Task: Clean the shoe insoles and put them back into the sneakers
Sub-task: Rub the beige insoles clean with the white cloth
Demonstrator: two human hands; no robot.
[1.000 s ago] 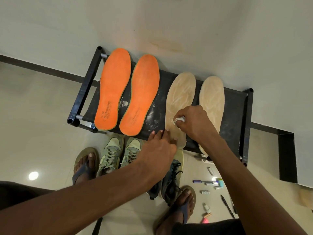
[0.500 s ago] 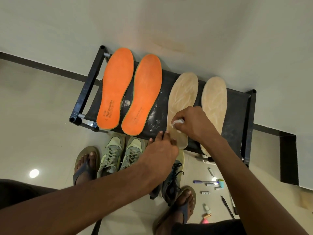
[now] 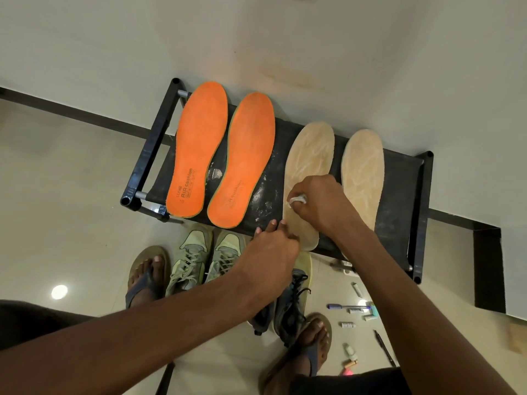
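— Where's the action?

— On the near beige insole (image 3: pixel 306 161), flat on the black rack (image 3: pixel 399 178). The right hand (image 3: pixel 322 201) has its fingers curled round a small white wipe (image 3: pixel 298 200), pressing it onto the insole's heel half.

— And the other hand?

— The left hand (image 3: pixel 273 246) lies with fingers straight, pinning the heel end at the rack's front edge.

— Any trouble ahead?

— I'd guess a hard stroke could slide the insole off that edge onto the green sneakers (image 3: pixel 205 255) below. The orange insoles (image 3: pixel 199 149) and the second beige insole (image 3: pixel 363 169) lie apart, untouched.
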